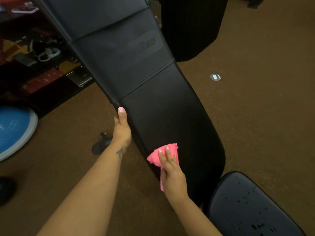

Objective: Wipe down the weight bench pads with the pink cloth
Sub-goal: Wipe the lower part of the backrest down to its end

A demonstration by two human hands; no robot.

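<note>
Two pads: long back pad (153, 103), black; seat pad (247, 206), wet droplets.
Pink cloth (163, 155): on back pad's lower end.
Right hand (172, 174): fingers straight, pressing cloth.
Left hand (121, 128): gripping pad's edge.
Floor (255, 103): brown carpet.

Body in view: two forearms and hands, entering from bottom edge. Both arms bare, no sleeves visible. Left hand (121, 129): thumbnail painted pale pink, short rounded shape. Small dark tattoo (120, 152) on left wrist; design too small to make out. Right hand (172, 171): fingernails pale, same light polish by appearance. No rings, watch or bracelets seen on either arm.
</note>
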